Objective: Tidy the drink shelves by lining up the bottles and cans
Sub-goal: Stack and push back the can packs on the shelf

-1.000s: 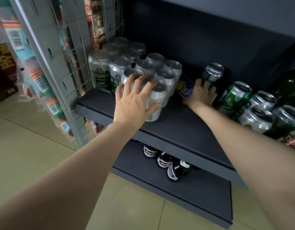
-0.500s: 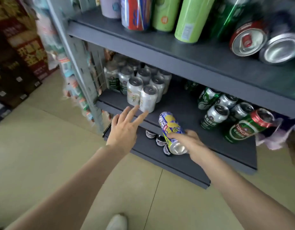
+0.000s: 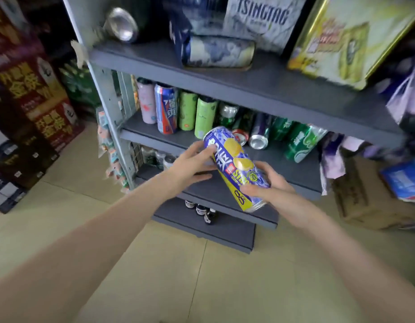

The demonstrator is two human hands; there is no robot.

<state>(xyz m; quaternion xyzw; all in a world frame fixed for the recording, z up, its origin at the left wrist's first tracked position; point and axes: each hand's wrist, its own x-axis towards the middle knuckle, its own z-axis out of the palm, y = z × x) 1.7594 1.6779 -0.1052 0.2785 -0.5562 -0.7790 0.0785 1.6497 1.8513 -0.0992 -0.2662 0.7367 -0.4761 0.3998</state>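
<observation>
Nearest the camera, the right hand (image 3: 266, 191) grips the lower end of the can (image 3: 236, 167), fingers and thumb curled round its body just above the base. The can is a tall blue-and-yellow one, held clear of all shelves, tilted with its top up and to the left. It hangs in front of the middle shelf (image 3: 295, 164).

The left hand (image 3: 192, 164) is at the can's upper end. Its fingers are spread and fairly straight, with the fingertips (image 3: 211, 148) touching the can near its top; it steadies the can and does not clasp it.

Handling, as a judgement: the can is rigid but thin-walled, and a hard squeeze or a knock would likely dent it. Its printed surface looks smooth and may slip. Whether it is full cannot be told; if so, it will carry some weight. The mid-body is the best place to take hold, with the grip kept moderate.

Behind the can, on the middle shelf, upright cans (image 3: 185, 113) stand in a row to the can's left. To its right, green cans (image 3: 302, 143) lean or lie out of line. A place beside the upright row appears the fitting destination.

Below the can, dark bottles (image 3: 201, 209) sit on the bottom shelf. Above it, the top shelf holds boxed packs (image 3: 255, 19).
</observation>
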